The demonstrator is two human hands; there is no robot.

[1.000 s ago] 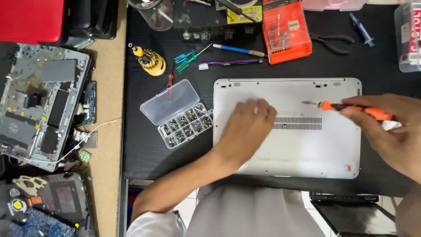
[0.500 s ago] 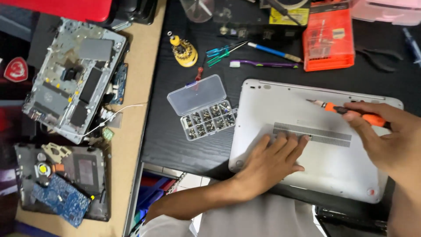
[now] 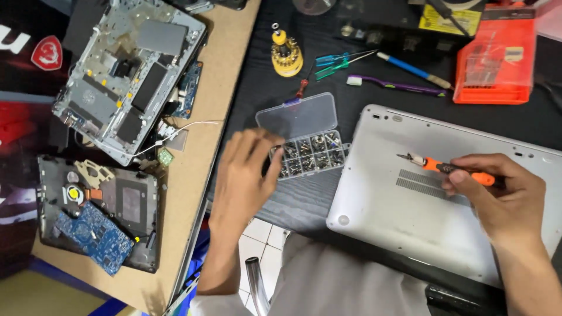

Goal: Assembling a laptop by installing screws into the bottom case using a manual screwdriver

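Observation:
A silver laptop lies bottom up on the black mat. My right hand holds an orange screwdriver over the laptop's vent slots, tip pointing left. My left hand hovers with fingers apart at the left edge of a clear compartment box of screws, whose lid is folded open. The fingertips are at the box's left compartments; I cannot tell whether they touch a screw.
A yellow bit holder, small blue and green screwdrivers, a purple toothbrush and an orange case lie at the back. Two opened laptop chassis with circuit boards rest on the wooden table at left.
My left hand left the laptop's underside and moved left to the screw box. The view shifted left. My right hand keeps the screwdriver over the laptop.

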